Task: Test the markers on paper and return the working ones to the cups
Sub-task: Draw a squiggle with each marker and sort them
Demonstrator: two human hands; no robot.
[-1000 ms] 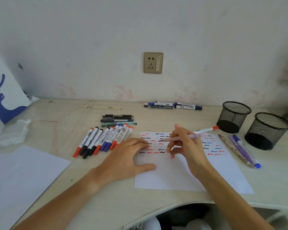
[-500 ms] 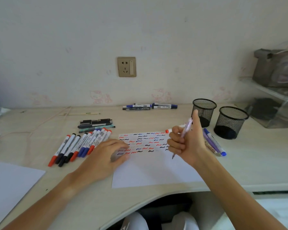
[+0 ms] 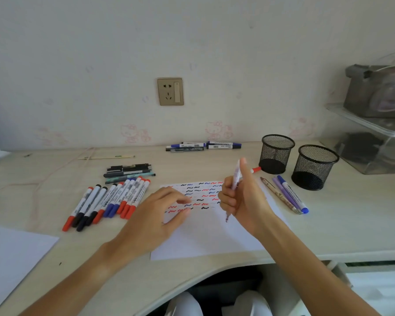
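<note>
Pale surface [image 3: 328,226]: my right hand [image 3: 242,201] fists a light, stiff, slick purple pen [image 3: 235,176] mid-barrel above the paper [image 3: 214,238]; left hand [image 3: 155,215] rests loosely open on it, near the front edge.

I can't read any text: the labels on the marker barrels [image 3: 114,198] are too small and blurred.

The paper [image 3: 205,238] is lying on the desk [image 3: 342,226], a row of markers [image 3: 107,204] is lying to its left, and two mesh cups [image 3: 277,153] are standing behind it on the right.
</note>
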